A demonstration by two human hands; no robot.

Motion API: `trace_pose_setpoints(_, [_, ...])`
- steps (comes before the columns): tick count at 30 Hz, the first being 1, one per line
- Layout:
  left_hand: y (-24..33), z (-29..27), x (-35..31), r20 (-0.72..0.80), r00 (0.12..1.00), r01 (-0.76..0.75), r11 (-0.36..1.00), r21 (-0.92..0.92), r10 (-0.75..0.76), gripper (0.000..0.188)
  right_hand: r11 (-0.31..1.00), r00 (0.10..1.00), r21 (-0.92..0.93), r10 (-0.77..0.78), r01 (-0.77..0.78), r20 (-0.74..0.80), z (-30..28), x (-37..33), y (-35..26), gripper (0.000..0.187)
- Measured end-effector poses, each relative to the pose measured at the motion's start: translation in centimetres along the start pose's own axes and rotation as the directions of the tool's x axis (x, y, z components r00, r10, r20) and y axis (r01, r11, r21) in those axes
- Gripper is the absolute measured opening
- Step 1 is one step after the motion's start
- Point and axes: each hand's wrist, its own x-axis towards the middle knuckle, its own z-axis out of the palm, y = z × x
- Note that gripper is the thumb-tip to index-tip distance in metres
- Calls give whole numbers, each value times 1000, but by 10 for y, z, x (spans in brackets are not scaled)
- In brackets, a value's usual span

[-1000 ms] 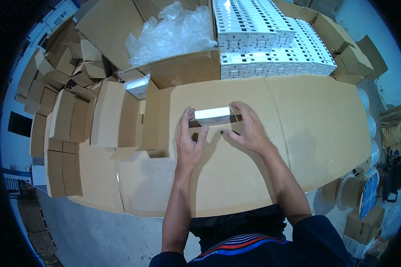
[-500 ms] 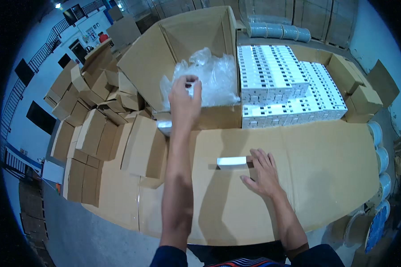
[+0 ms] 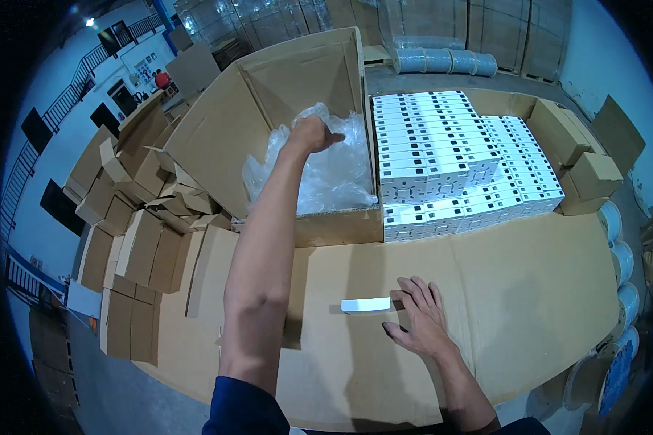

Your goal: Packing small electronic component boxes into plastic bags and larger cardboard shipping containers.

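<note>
My left hand (image 3: pixel 310 135) reaches over a heap of clear plastic bags (image 3: pixel 319 177) inside a large open carton (image 3: pixel 339 230). Its thumb side points right; the other fingers are hidden behind the hand, so I cannot tell whether they hold plastic. On the cardboard sheet (image 3: pixel 530 290) in front of me lies a small, slim white box (image 3: pixel 366 306). Beside its right end, my right hand (image 3: pixel 422 319) rests with fingers spread, the fingertips close to the box or touching it.
Right of the carton, white boxes (image 3: pixel 428 145) with dark squares stand in stacked rows, a cardboard tray wall (image 3: pixel 591 177) beyond them. Opened brown cartons (image 3: pixel 149 250) pile up at left. Cable reels (image 3: pixel 620 261) stand at the right edge, more wrapped rolls (image 3: pixel 446 62) at the back.
My left hand has moved farther into the carton, over the plastic bags. The view has shifted, so the table appears lower. My right hand stays beside the small white box.
</note>
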Motion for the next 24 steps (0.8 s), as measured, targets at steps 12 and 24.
trace_pose_setpoints(12, [31, -116, -97, -460, 852, -14, 868, -496, -249, 35, 999, 1000, 39, -29, 30, -12, -8, -59, -20, 60])
trace_pose_setpoints(24, [149, -61, -434, -250, 911, -75, 464, -883, -329, 16, 817, 972, 577, 141, -7, -188, -29, -134, -47, 63])
